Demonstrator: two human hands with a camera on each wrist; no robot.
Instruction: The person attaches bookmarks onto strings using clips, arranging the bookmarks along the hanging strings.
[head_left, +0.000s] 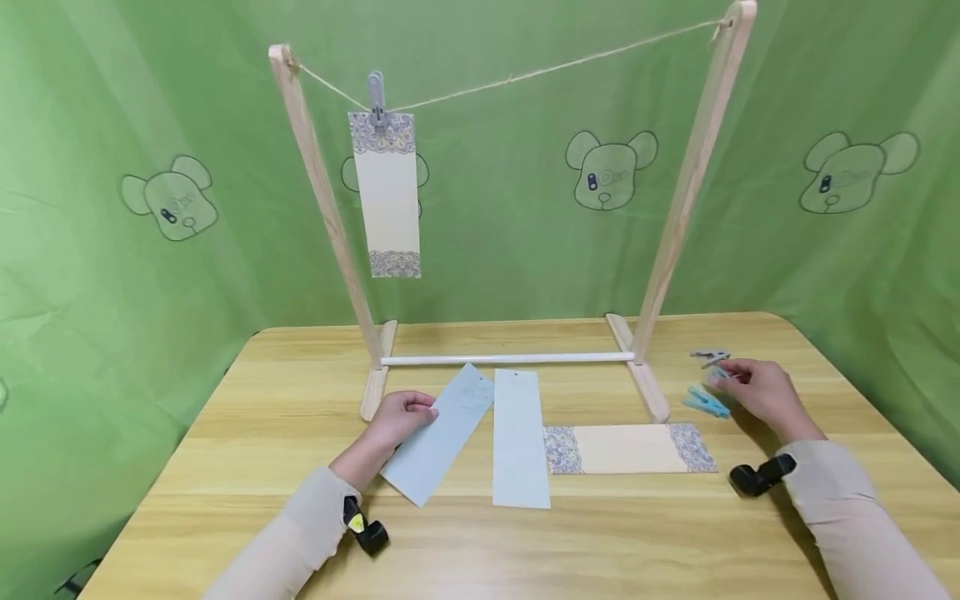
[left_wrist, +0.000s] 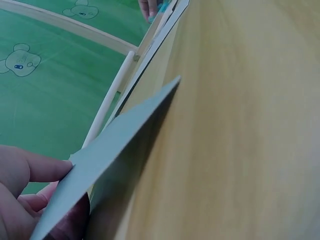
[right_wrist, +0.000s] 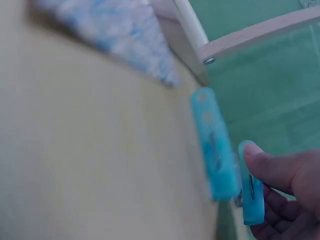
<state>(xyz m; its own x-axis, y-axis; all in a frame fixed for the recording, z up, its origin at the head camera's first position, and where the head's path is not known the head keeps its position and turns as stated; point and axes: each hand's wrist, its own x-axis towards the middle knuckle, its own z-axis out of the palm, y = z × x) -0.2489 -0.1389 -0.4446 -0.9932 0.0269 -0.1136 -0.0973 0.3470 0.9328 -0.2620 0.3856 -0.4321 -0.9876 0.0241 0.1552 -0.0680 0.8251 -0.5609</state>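
Wooden table (head_left: 637,533) | left hand (head_left: 397,419): pinching blue card (head_left: 438,446), underside grip unclear | right hand (head_left: 765,396): pinching turquoise clip (right_wrist: 254,207)

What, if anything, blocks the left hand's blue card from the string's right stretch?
Nothing visible. Right of the hanging card, the string is bare; the white bar behind the blue card sits low, well below the string.

the stand (head_left: 693,179) is at the back of the desk (head_left: 637,542), the curtain (head_left: 510,250) behind. the hanging card (head_left: 390,200) is pegged to the string (head_left: 510,81) near its left end. before the stand, left to right: the left card (head_left: 442,442) in the left hand (head_left: 401,417), the middle card (head_left: 520,442), the right card (head_left: 622,450) lying crosswise. right of the stand: the held peg (right_wrist: 254,205) in the right hand (head_left: 765,396), between the rear peg (head_left: 716,357) and front peg (head_left: 707,403).
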